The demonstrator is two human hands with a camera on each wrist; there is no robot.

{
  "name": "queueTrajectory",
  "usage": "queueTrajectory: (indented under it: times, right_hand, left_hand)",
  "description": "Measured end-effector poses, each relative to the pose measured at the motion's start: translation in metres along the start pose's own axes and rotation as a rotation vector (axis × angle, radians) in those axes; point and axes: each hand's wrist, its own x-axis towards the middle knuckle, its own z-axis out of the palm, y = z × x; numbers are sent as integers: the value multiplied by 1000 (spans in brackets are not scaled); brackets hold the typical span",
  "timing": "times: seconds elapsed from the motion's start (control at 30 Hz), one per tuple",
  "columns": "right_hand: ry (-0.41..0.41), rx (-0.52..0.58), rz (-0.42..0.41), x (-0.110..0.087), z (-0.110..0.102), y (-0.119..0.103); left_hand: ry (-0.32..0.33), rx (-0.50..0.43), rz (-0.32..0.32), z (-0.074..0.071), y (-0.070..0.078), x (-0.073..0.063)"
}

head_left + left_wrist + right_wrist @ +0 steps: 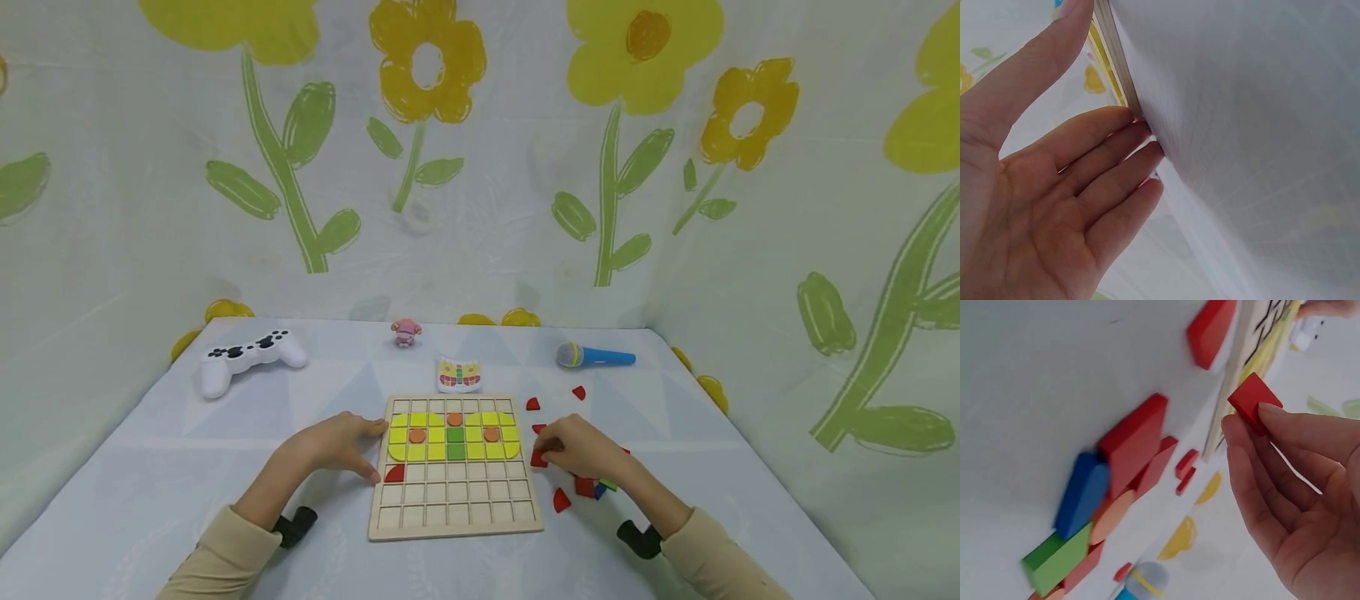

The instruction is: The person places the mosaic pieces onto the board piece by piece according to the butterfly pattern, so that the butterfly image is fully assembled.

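Note:
A wooden grid board [456, 534] lies on the table, with yellow, green and orange pieces set in its upper rows. One red quarter-round piece [394, 474] sits in a cell at its left side. My left hand [341, 443] touches the board's left edge; in the left wrist view the fingers [1116, 165] are nearly straight against it. Just off the right edge, my right hand [583, 450] pinches a red square tile [1252, 400] between thumb and fingertips. Loose red, blue, green and orange pieces lie beneath and around that hand, partly hidden by it.
Behind the board stands a small pattern card [459, 376] showing a butterfly. A pink figurine [406, 332] is at the back, a white game controller [253, 360] at the back left, and a blue microphone [596, 356] at the back right. Several red pieces [533, 404] lie right of the board.

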Motion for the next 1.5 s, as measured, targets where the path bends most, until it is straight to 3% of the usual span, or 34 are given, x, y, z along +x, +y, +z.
queueTrajectory:
  times: [0.47, 0.87, 1.27, 1.5]
  right_hand:
    - [-27, 176, -110, 23, 12, -29]
    - [-89, 207, -224, 60, 31, -74]
    - [-161, 137, -191, 93, 46, -101]
    - [-151, 113, -163, 103, 51, -107]
  left_hand:
    - [6, -14, 14, 2, -2, 3]
    - [5, -8, 7, 1, -1, 2]
    - [3, -5, 2, 1, 0, 0]
    - [13, -4, 29, 1, -3, 1]
